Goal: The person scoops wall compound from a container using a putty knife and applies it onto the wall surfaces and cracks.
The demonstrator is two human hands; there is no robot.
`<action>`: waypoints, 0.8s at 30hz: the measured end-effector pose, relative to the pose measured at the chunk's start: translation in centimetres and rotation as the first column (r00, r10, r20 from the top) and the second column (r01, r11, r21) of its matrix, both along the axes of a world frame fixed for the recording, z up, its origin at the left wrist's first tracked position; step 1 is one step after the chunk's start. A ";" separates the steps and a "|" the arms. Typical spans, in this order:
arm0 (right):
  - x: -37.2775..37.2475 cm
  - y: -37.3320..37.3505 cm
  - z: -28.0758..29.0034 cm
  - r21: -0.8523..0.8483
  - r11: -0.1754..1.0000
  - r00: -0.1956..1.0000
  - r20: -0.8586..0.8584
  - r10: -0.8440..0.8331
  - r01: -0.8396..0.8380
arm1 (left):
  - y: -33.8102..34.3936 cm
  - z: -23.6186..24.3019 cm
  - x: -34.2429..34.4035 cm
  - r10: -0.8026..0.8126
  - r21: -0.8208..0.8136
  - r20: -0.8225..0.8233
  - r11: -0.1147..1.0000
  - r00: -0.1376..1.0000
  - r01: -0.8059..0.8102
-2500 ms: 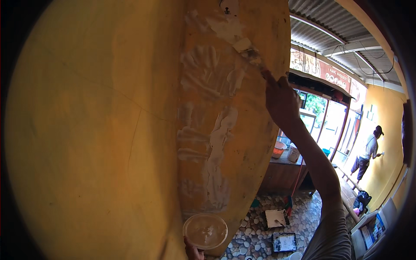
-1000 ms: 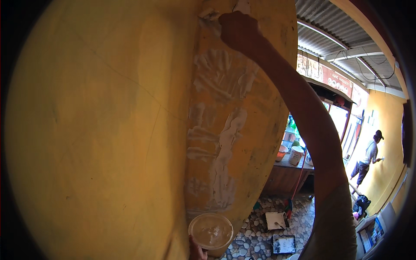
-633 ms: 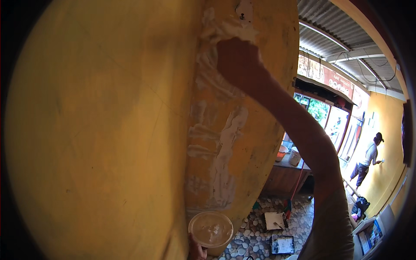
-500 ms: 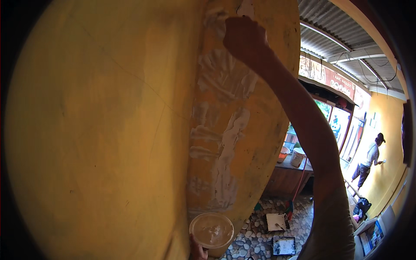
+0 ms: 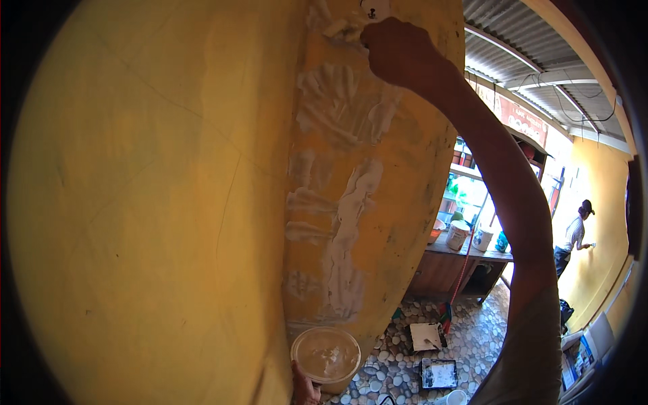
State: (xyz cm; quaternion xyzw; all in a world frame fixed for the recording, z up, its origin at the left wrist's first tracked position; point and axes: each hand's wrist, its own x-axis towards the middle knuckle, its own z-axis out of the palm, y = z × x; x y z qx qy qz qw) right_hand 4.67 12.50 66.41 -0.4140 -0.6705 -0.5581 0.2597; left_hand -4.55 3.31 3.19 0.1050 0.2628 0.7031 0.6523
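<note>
"At the top of the white-smeared yellow wall [image 5: 408, 175], what is located?"
"Scraper [image 5: 349, 32], at the surface. Right hand [image 5: 399, 52]: grip closed on it."
"Left hand [image 5: 305, 387]?"
"Grip holding the round tub [image 5: 327, 329] by its lower left side, below the smears."
"Beyond?"
"Two trays [image 5: 424, 378] on the pebble-patterned floor [image 5: 398, 368]; buckets [image 5: 457, 235] on the worktop [image 5: 470, 254]; another person [image 5: 575, 235] at the far wall [image 5: 611, 223]."

The head-worn wide fisheye view faces the yellow wall [image 5: 155, 202] from close up, with the pebble-patterned floor [image 5: 476, 344] farther off toward its lower right.
</note>
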 end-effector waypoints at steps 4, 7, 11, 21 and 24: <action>0.5 -2.3 0.0 0.038 0.999 1.000 0.004 -0.013 0.013 | -0.1 0.4 -0.1 -0.018 -0.010 -0.012 1.000 1.000 0.018; -0.4 -2.6 2.8 0.015 0.994 0.991 -0.073 0.108 -0.107 | -0.2 0.6 0.0 -0.043 -0.002 -0.022 0.999 0.999 0.042; -4.1 -2.2 4.6 0.019 0.993 0.989 -0.099 0.114 -0.113 | -0.4 0.5 0.0 -0.054 -0.004 -0.027 0.999 0.998 0.054; -5.0 -2.1 -1.6 -0.074 0.997 0.998 -0.061 0.029 -0.033 | -0.1 0.8 0.4 0.016 -0.060 -0.011 0.998 1.000 -0.017; -2.3 -1.2 -4.3 -0.005 0.989 0.989 -0.011 0.150 -0.150 | -0.2 1.1 0.1 -0.025 -0.031 0.014 0.999 1.000 0.025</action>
